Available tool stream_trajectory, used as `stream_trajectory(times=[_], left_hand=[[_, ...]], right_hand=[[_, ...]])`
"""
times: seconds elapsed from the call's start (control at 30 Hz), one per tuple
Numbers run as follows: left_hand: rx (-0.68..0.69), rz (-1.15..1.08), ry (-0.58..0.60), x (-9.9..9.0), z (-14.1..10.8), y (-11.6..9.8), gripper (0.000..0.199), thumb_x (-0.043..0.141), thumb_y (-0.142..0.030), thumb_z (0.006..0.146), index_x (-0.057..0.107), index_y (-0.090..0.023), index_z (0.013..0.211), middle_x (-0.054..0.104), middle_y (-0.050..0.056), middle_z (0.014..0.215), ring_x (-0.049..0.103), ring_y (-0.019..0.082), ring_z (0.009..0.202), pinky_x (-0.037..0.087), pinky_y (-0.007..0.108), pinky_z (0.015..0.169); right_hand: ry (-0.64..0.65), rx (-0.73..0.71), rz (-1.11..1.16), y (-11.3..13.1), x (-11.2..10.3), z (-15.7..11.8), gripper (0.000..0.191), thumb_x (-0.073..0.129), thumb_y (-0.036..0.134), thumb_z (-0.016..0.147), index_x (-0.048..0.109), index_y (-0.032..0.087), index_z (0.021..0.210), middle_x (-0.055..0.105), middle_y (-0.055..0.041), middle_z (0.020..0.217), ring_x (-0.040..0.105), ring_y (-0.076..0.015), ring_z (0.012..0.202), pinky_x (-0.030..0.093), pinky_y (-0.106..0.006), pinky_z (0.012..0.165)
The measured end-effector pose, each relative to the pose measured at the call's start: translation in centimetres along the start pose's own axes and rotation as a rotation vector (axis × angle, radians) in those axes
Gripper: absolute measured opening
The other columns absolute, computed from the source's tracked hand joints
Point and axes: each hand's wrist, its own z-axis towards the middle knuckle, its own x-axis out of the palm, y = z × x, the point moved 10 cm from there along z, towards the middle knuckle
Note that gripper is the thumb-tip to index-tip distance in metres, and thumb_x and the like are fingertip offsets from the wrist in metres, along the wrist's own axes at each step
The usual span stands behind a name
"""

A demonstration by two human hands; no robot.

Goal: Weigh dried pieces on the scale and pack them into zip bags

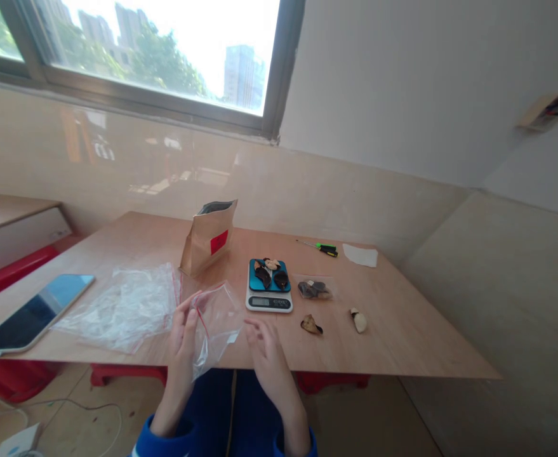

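Pinching the clear bag (221,317) by its red-striped edge, the left hand (182,336) holds it near-left of the scale (270,303), long axis unclear, while the right hand (266,348), loosely curled and seemingly empty, sits closer, just on the scale's near side.

We note: scale (272,303), white with a blue plate (253,284); paper bag (201,249), brown with a red label (219,242); plastic bag (219,320), clear with a red strip (202,322).
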Motion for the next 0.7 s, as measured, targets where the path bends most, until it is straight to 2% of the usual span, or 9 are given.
stream_trajectory(times=[0.07,0.13,0.27,0.33,0.4,0.57,0.63,0.7], left_hand=[[0.033,0.039,-0.021,-0.2,0.1,-0.4,0.040,0.046,-0.046,0.091,0.055,-0.019,0.120,0.061,0.008,0.126,0.051,0.023,0.123,0.030,0.043,0.111],[0.058,0.053,-0.021,0.0,0.3,-0.6,0.040,0.044,-0.046,0.093,0.053,-0.020,0.123,0.060,0.008,0.128,0.048,0.022,0.127,0.028,0.042,0.112],[0.083,0.047,-0.016,1.1,1.3,-0.8,0.041,0.038,-0.046,0.096,0.046,-0.022,0.129,0.057,0.009,0.132,0.044,0.021,0.131,0.027,0.042,0.113],[0.080,0.075,-0.043,1.7,2.0,-0.8,0.043,0.037,-0.047,0.096,0.045,-0.023,0.130,0.051,0.009,0.138,0.041,0.020,0.134,0.025,0.041,0.115],[0.063,0.106,-0.053,2.6,2.6,-0.8,0.045,0.036,-0.050,0.095,0.046,-0.022,0.130,0.045,0.010,0.143,0.038,0.021,0.136,0.024,0.039,0.115],[0.062,0.103,-0.013,4.8,2.9,0.1,0.052,0.035,-0.055,0.093,0.046,-0.023,0.132,0.040,0.011,0.143,0.036,0.023,0.137,0.026,0.040,0.115],[0.028,0.105,-0.010,4.9,2.5,1.3,0.053,0.035,-0.056,0.093,0.046,-0.023,0.133,0.037,0.011,0.144,0.035,0.023,0.138,0.024,0.040,0.116],[-0.012,0.110,-0.009,4.7,2.0,2.5,0.054,0.034,-0.056,0.093,0.046,-0.023,0.134,0.034,0.012,0.146,0.034,0.024,0.139,0.024,0.041,0.116]], right_hand=[[-0.225,-0.087,-0.091,-0.4,-2.9,1.7,0.034,0.043,0.043,0.093,0.060,0.020,0.111,0.059,-0.0117,0.120,0.050,-0.0237,0.120,0.036,-0.043,0.106],[-0.386,-0.142,-0.155,-0.9,-5.8,4.0,0.034,0.044,0.042,0.090,0.061,0.018,0.108,0.059,-0.0141,0.118,0.050,-0.0253,0.119,0.038,-0.045,0.104],[-0.434,-0.140,-0.235,-1.8,-9.9,9.6,0.037,0.035,0.037,0.092,0.061,0.014,0.105,0.064,-0.0156,0.110,0.058,-0.0239,0.106,0.043,-0.043,0.097],[-0.447,-0.126,-0.272,-1.8,-11.0,11.6,0.038,0.035,0.037,0.091,0.061,0.012,0.105,0.064,-0.0175,0.110,0.057,-0.0254,0.107,0.042,-0.044,0.098],[-0.445,-0.124,-0.311,-1.7,-10.7,12.8,0.039,0.043,0.041,0.089,0.061,0.011,0.107,0.063,-0.0191,0.113,0.054,-0.0282,0.112,0.039,-0.046,0.100],[-0.325,-0.001,-0.601,-3.8,-6.3,14.1,0.058,0.067,0.042,0.076,0.055,0.008,0.123,0.051,-0.0267,0.130,0.041,-0.0403,0.127,0.031,-0.054,0.103],[-0.306,0.022,-0.670,-4.6,-5.4,14.0,0.058,0.069,0.036,0.075,0.053,0.009,0.125,0.051,-0.0263,0.129,0.042,-0.0409,0.125,0.033,-0.054,0.102],[-0.298,0.010,-0.671,-5.1,-5.2,13.7,0.049,0.065,0.028,0.078,0.055,0.011,0.122,0.056,-0.0229,0.120,0.050,-0.0371,0.118,0.038,-0.050,0.098]])
